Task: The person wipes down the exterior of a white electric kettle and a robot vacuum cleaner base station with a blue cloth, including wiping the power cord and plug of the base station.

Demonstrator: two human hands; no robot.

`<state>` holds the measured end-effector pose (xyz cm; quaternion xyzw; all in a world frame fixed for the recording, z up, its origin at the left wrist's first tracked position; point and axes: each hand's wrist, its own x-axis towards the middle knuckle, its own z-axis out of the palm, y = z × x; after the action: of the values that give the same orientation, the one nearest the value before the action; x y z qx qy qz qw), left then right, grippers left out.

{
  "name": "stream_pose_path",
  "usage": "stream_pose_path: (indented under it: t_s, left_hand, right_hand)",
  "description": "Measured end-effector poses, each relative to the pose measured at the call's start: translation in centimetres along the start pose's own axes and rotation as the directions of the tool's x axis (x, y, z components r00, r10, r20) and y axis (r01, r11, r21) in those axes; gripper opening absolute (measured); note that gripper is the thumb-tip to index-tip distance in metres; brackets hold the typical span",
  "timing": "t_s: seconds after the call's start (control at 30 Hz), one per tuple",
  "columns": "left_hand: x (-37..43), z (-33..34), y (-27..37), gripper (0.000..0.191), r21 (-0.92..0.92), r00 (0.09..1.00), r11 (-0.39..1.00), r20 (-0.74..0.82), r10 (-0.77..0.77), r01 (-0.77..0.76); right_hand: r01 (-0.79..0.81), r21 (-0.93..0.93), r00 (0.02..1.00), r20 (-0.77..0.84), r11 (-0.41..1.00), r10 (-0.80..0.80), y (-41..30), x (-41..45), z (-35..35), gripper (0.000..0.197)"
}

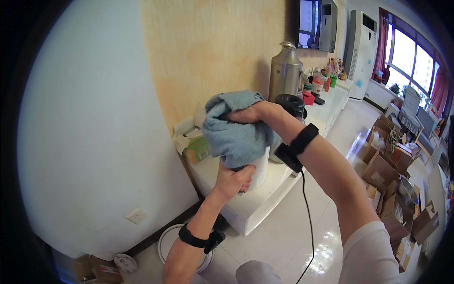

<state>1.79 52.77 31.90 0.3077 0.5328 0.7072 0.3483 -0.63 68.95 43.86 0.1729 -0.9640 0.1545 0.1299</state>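
Observation:
A fluffy blue-grey cloth [236, 138] is draped over the top of a white container [261, 172], which looks like a kettle or jug standing near the end of a white cabinet [227, 202]. My right hand [248, 113] presses into the folds of this cloth, its fingers mostly hidden. Lower down, my left hand [234, 179] is closed around the container's dark handle [239, 168]. The lid and upper part of the container are covered. Just behind my right forearm stands another vessel with a black lid [291, 102].
An opened green carton [197, 148] lies against the wall left of the cloth. A tall metal thermos flask [286, 71] rises behind. Bottles and small items line the cabinet farther back. Cardboard boxes [383, 170] crowd the floor at right. A black cable [309, 213] hangs from my right wrist.

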Motion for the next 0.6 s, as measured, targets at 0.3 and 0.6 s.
stream_pose_path:
  t_s: [0.3,0.6]
  left_hand:
    - [0.0,-0.3,-0.5,0.017,-0.001,0.997,0.998,0.029,0.066,-0.066]
    - [-0.4,-0.6,0.3,0.021,-0.030,0.997,0.999,0.076,0.028,-0.026]
  right_hand:
    - [-0.390,-0.381,0.919,-0.108,0.838,0.379,6.4,-4.2,-0.6,0.031]
    - [-0.406,-0.237,0.418,-0.907,0.883,-0.051,2.7,-14.3,-1.6,0.024]
